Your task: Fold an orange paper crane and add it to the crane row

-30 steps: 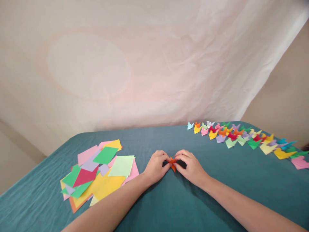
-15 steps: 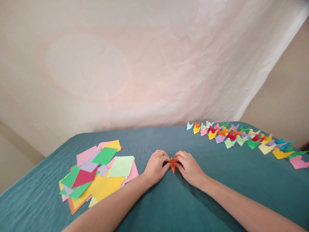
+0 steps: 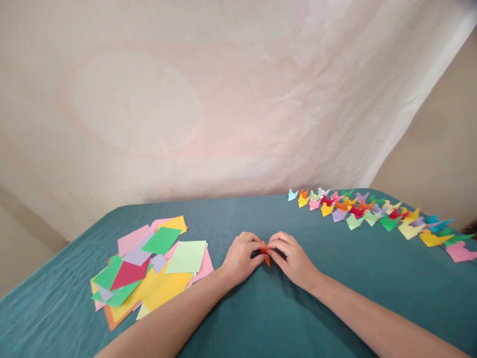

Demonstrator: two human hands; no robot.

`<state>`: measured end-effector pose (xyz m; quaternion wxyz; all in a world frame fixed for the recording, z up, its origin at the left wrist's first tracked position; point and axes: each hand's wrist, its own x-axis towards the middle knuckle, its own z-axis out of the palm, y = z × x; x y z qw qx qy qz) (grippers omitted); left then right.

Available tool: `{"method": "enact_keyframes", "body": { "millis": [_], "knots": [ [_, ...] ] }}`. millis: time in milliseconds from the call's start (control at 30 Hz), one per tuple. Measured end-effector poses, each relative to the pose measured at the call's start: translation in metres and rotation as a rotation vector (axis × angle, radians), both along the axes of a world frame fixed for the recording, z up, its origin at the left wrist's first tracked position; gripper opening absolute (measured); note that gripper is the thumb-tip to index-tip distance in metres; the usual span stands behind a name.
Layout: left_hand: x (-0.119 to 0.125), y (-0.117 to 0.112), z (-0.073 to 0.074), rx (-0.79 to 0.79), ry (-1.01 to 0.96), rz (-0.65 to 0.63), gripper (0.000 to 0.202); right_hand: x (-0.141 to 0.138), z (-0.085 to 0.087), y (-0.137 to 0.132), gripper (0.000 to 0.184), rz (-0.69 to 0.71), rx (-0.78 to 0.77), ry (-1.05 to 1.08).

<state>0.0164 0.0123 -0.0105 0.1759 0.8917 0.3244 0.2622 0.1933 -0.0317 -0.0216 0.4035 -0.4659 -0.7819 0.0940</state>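
Observation:
A small folded piece of orange origami paper (image 3: 267, 259) is pinched between my two hands, just above the middle of the table. My left hand (image 3: 242, 256) grips its left side between thumb and fingers. From the other side, my right hand (image 3: 290, 258) pinches the right edge, its thumb below and fingers above. One pointed tip of the paper hangs down toward me and another points up. The fingertips hide most of the folds.
Loose coloured paper squares (image 3: 164, 288) lie in an overlapping pile on the left. Rows of small folded paper birds (image 3: 356, 211) stand along the back right. A green cloth (image 3: 238, 323) covers the table, and a pale hanging sheet (image 3: 223, 99) rises behind it.
The orange paper has turned slightly between my fingers, and less of its front face shows. My fingertips have come a little closer together. The pile and the birds stay put.

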Motion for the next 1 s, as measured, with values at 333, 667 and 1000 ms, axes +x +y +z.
{"method": "enact_keyframes", "body": {
  "millis": [333,667,1000],
  "knots": [
    [-0.0008,0.0043,-0.002,-0.101,-0.029,-0.028,0.021,-0.001,0.0031,0.0001,0.016,0.065,-0.087,0.152],
    [-0.0007,0.0054,-0.0021,-0.144,-0.087,-0.01,0.023,0.0028,0.0008,0.006,0.014,0.064,-0.198,0.268],
    [-0.0012,0.0054,-0.0032,-0.132,-0.115,0.008,0.022,0.0045,-0.0024,0.0082,0.014,0.045,-0.257,0.287]
  ]
}}
